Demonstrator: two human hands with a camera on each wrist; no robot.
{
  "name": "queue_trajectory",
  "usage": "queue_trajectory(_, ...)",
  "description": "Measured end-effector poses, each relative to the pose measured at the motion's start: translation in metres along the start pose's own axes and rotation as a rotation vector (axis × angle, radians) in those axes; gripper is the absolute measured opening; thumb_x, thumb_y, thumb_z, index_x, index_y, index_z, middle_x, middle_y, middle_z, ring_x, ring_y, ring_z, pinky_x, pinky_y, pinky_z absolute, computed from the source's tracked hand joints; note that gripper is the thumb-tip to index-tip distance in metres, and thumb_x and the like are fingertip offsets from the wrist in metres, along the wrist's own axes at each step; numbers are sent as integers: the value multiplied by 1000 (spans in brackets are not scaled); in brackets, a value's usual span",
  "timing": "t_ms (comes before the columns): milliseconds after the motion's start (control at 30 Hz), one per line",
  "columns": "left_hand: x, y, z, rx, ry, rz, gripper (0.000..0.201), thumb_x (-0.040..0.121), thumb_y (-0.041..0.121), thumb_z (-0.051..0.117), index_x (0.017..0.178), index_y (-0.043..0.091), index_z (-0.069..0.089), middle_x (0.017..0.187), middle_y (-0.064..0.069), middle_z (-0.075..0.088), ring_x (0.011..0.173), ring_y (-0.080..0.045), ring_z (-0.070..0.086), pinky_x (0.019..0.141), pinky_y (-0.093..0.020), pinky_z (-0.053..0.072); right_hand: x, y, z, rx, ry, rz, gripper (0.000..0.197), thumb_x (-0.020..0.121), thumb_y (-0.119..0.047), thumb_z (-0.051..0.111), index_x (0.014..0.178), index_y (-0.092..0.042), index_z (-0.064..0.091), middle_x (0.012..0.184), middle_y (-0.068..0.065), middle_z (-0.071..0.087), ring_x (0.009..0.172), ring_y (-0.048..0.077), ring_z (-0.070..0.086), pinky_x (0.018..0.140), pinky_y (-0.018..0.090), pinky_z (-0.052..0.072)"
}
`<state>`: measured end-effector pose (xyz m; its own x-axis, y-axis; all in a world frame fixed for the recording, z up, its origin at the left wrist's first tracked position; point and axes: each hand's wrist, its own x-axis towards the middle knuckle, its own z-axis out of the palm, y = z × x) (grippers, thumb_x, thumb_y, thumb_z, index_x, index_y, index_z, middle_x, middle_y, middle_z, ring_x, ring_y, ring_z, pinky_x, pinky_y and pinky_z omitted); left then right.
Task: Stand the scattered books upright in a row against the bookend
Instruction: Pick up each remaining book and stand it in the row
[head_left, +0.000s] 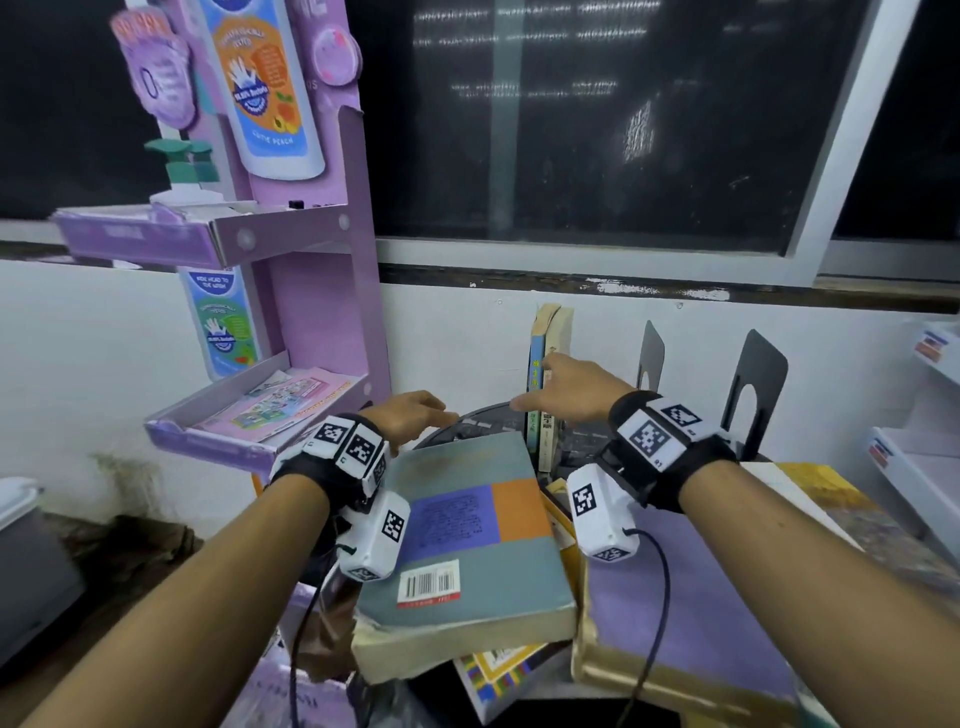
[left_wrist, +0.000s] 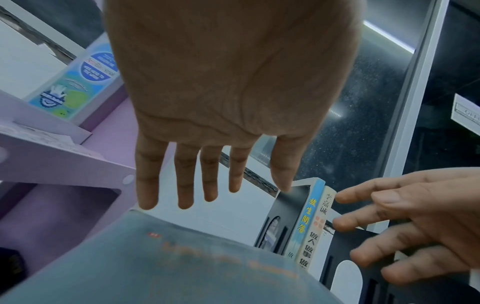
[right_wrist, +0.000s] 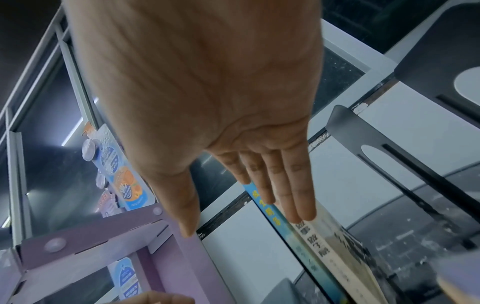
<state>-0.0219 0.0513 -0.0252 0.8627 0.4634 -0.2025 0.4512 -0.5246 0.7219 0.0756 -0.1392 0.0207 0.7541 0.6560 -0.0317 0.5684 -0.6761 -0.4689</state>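
Two thin books stand upright by the wall: a blue-spined book (head_left: 535, 374) (left_wrist: 307, 216) and a beige book (head_left: 551, 415) (left_wrist: 318, 230). A black bookend (left_wrist: 292, 205) stands on the left side of the blue one. My right hand (head_left: 550, 384) (right_wrist: 259, 197) lies with straight fingers against the spines of the standing books. A thick grey book (head_left: 467, 535) with purple and orange blocks lies flat in front. Holding nothing, my left hand (head_left: 415, 413) (left_wrist: 207, 185) hovers with fingers extended over that book's far end.
Two more black bookends (head_left: 652, 358) (head_left: 758, 395) stand to the right. Other books lie under the grey one (head_left: 498, 670), and a purple-topped slab with gold edges (head_left: 701, 613) is at right. A purple display stand (head_left: 322, 312) rises at left, by the white wall.
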Motion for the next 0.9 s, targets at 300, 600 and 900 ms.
queue_trajectory(300,-17,-17,5,115,-81,-117,54,95,40,54,134,3,47,128,-16,51,106,-29,52,82,-32,45,-10,-14,40,-152,-304,92,88,81,-63,61,145,-9,34,143,11,46,122,29,53,100,40,47)
queue_trajectory(600,-24,-35,10,-25,-144,-274,59,85,35,71,130,14,41,108,-17,57,82,-30,62,67,-39,55,-10,-21,42,-244,-354,89,44,79,-53,71,85,-12,57,87,4,60,78,20,58,71,30,50)
queue_trajectory(900,-26,-29,9,23,-133,-221,48,86,32,70,119,1,55,112,-21,62,91,-34,62,83,-44,52,-12,-21,41,-195,-368,93,59,71,-27,85,115,5,61,111,18,69,94,33,68,85,43,54)
